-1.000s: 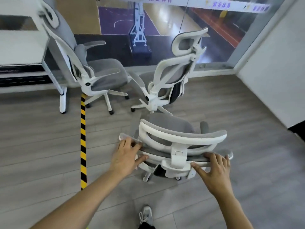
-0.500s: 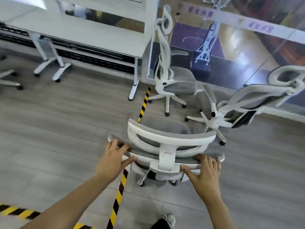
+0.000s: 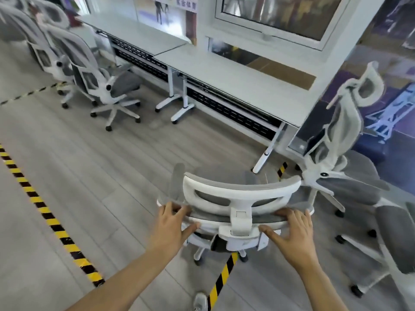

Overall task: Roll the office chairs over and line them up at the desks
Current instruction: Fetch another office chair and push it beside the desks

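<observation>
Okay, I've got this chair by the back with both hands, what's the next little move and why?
Probably roll the chair forward and a bit left toward the open stretch of desk. Your left hand and right hand grip its backrest, no chair stands at that desk, and another chair crowds the right side.

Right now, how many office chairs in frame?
6 at least: one held by both hands, one at the desk's right end, one cut off at the right edge, and three in the far-left row. Blur may hide more.
</observation>
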The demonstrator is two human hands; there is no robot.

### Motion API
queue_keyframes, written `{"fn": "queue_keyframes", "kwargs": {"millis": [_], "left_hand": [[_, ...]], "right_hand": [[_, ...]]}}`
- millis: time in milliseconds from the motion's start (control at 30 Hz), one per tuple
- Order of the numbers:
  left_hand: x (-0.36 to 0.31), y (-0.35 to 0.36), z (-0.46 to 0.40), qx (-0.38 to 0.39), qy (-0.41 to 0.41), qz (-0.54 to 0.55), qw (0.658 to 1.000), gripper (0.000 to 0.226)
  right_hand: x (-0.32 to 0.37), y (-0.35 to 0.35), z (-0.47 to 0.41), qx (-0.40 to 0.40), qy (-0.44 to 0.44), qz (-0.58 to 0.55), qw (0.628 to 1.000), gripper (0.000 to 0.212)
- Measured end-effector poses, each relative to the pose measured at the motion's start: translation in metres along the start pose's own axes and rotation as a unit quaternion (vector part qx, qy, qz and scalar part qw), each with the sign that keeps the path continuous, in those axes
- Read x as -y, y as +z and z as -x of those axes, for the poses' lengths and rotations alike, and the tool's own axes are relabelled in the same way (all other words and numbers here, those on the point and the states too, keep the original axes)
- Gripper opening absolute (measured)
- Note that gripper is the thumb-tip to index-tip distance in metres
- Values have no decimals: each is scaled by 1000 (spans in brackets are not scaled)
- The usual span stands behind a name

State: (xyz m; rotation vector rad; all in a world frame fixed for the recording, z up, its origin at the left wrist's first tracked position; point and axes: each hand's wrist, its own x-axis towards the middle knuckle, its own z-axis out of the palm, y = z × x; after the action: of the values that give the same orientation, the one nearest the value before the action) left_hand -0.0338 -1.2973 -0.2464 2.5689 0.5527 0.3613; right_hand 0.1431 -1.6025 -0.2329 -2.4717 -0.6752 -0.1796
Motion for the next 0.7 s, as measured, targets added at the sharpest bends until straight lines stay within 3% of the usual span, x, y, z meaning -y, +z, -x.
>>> {"fn": "queue_keyframes", "kwargs": {"millis": [200, 333, 433, 600, 700], "left_hand": [[65, -28, -94, -24, -61, -57, 996, 42], [118, -47, -149, -13, -115, -14, 993, 42], [159, -61, -199, -46, -161, 43, 985, 36], [259, -99, -290, -64, -144, 58, 986, 33], [331, -132, -350, -30, -132, 43, 990, 37]], "right_hand": [[51, 79, -148, 43, -56, -30, 997, 55], [97, 131, -231, 72, -89, -28, 993, 54], [137, 170, -288, 89, -101, -22, 991, 58], [217, 241, -365, 72, -88, -28, 993, 60], [269, 283, -402, 70, -74, -23, 995, 59]]}}
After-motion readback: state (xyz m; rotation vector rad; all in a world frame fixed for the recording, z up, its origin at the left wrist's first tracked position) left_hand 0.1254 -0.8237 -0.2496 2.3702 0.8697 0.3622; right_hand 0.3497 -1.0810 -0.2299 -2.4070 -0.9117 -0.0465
